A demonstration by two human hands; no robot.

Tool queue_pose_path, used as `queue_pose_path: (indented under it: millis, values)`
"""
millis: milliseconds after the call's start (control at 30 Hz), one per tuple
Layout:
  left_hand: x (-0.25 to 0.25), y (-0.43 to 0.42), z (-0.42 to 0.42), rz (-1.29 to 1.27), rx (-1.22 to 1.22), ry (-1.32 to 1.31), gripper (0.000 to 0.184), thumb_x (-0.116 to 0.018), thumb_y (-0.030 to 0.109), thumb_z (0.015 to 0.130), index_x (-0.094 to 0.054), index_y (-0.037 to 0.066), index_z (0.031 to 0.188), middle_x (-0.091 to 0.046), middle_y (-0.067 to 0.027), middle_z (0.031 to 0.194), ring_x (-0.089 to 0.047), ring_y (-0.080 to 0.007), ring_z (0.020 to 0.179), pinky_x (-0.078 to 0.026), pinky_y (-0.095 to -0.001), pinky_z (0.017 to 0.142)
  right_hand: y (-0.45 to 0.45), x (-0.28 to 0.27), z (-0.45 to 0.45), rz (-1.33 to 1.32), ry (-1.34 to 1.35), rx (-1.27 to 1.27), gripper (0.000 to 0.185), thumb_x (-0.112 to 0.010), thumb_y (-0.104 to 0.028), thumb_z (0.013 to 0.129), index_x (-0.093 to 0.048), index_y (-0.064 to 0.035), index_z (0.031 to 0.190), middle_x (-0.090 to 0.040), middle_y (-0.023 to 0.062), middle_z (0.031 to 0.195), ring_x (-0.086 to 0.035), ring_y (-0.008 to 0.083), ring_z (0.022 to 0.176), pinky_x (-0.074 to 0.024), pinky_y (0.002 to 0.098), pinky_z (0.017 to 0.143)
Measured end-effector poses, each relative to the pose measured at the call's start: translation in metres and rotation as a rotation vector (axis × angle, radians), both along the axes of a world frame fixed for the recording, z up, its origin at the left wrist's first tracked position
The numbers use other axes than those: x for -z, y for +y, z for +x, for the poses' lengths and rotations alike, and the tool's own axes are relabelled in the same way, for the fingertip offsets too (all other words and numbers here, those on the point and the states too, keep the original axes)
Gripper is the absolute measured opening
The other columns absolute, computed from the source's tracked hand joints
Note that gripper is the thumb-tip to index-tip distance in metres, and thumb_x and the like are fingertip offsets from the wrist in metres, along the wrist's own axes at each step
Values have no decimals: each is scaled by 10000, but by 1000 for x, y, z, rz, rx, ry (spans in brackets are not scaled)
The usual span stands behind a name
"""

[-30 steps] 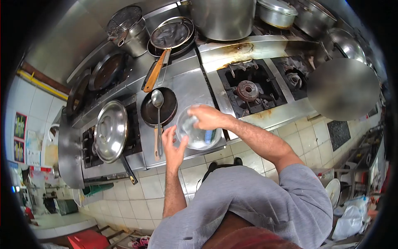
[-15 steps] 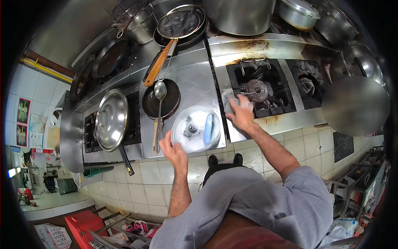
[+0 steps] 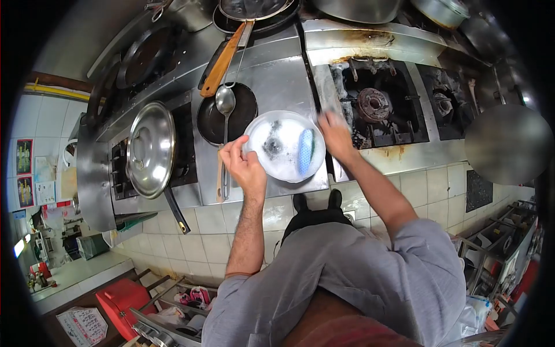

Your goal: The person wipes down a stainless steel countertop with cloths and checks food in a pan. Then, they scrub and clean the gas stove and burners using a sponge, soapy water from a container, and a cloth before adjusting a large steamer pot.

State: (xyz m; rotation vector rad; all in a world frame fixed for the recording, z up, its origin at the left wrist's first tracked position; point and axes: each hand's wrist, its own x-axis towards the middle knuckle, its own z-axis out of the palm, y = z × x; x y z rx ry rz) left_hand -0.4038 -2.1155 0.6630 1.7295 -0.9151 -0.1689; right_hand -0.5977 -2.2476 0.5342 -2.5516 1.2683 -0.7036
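A white bowl (image 3: 260, 132) of soapy water sits at the front edge of the steel counter. A blue sponge (image 3: 306, 151) with a dark green side rests in it, against its right side. My left hand (image 3: 245, 168) is closed on the bowl's left rim, fingers curled. Just right of the bowl, my right hand (image 3: 336, 137) is on the steel strip beside the burner (image 3: 373, 105). Its fingers are smeared by motion, so whether anything is under them is hidden.
Behind the bowl lies a frying pan (image 3: 245, 104) with a metal ladle (image 3: 225, 103) across it. A lid (image 3: 150, 150) covers a pan on the left burner. A wooden-handled strainer (image 3: 222, 61) hangs over the counter. Large pots (image 3: 358, 7) stand at the back.
My right hand has wiped along the steel strip beside the burner and now blurs close to the bowl. My left hand now grips the bowl's rim higher up. The camera view has shifted.
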Motion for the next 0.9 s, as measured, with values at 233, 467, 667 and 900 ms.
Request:
queue_pose_path:
  millis: [233,467,667,900]
  values:
    - [-29,-29,19,376,884,-561,324,-618,35,725,-599,26,1049,-492,-145,1195,-479,-337,1076,-437,-438,847,68,-7,-146,-156,85,9,317,-610,-83,757,-561,-146,1064,-515,90,1160,-497,322,1029,-392,454,854]
    - [-37,-65,-13,1154,995,-1027,743,-693,178,677,-347,67,1325,-473,-162,1287,-469,-330,1166,-391,-428,967,76,-19,-110,64,-473,399,272,-576,-57,819,-582,-69,1090,-554,148,1055,-539,323,977,-421,350,860]
    - [-39,-67,2,1081,1097,-1031,373,-643,149,671,-600,42,1026,-635,-186,998,-611,-341,941,-499,-420,792,86,-35,-99,735,-1434,592,313,-535,-178,909,-507,-41,1190,-592,70,1030,-563,140,948,-469,295,821]
    - [-137,-44,-45,102,659,-730,284,-660,167,746,-570,27,976,-619,-156,946,-571,-349,887,-448,-424,779,100,-126,-69,1175,-1937,87,475,-506,-472,880,-498,-112,1190,-570,32,1116,-537,170,1038,-435,365,895]
